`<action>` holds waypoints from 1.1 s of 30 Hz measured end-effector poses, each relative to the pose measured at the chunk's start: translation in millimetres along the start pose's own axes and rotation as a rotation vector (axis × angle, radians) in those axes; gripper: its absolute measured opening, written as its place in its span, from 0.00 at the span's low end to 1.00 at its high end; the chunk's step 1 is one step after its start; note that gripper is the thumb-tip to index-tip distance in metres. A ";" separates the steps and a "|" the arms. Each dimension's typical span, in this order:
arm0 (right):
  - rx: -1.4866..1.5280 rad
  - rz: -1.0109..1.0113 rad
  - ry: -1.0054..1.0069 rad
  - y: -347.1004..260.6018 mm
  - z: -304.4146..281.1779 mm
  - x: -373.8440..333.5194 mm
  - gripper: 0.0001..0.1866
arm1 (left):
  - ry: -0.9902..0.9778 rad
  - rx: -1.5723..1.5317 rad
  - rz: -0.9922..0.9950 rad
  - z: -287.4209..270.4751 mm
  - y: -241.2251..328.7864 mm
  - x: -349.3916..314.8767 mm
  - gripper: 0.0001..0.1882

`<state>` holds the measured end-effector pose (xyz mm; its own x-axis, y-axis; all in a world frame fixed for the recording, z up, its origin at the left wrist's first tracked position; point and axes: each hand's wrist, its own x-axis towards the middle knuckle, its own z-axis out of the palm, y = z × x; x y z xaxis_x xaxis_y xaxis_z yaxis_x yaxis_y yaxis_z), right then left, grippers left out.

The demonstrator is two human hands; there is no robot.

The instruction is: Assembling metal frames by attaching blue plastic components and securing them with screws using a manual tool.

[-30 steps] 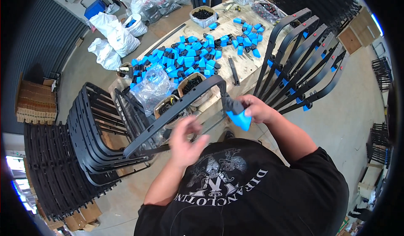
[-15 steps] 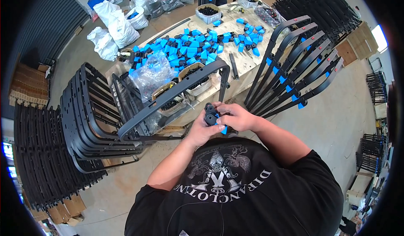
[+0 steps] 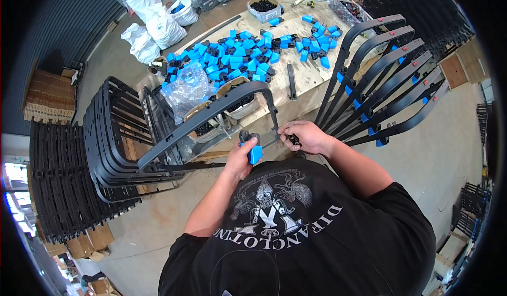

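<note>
In my left hand (image 3: pixel 237 163) is a blue-and-black plastic end piece (image 3: pixel 255 154), gripped with the thumb on top and its blue face turned up. My right hand (image 3: pixel 311 137) is curled closed around small dark hardware pieces (image 3: pixel 294 139); their exact kind is too small to tell. Its fingertips are close to the lower end of a bent black metal frame (image 3: pixel 211 110). That frame leans across the near edge of the wooden worktable (image 3: pixel 311 92), in front of both hands. A gap separates my two hands.
A heap of blue-and-black end pieces (image 3: pixel 232 58) covers the table's middle. Boxes of small black parts (image 3: pixel 264 10) stand around it, beside a clear plastic bag (image 3: pixel 190 87). Black frames (image 3: pixel 113 143) are stacked at left; more frames (image 3: pixel 388 74) lean at right.
My hands were together on the end piece and have parted. The left has drawn it left; the right has let go of it and moved right, now showing small dark pieces in its fingers.
</note>
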<state>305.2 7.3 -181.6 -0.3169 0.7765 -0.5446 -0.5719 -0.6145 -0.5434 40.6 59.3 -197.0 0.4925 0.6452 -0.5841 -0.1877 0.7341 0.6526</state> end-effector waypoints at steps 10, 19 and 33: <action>-0.102 0.002 0.010 -17.7 -83.5 32.1 0.12 | 0.130 0.021 0.012 50.8 -37.2 65.4 0.22; -0.132 -0.013 0.093 -31.6 -90.5 52.8 0.09 | 0.218 -0.031 0.119 61.7 -62.3 97.8 0.21; -0.109 -0.012 0.124 -42.5 -69.1 83.8 0.09 | 0.225 0.009 0.236 56.8 -63.7 110.4 0.20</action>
<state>355.2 88.9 -248.3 -0.2112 0.7649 -0.6086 -0.4875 -0.6221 -0.6127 155.1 71.7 -275.7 0.2358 0.8287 -0.5076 -0.2662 0.5574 0.7864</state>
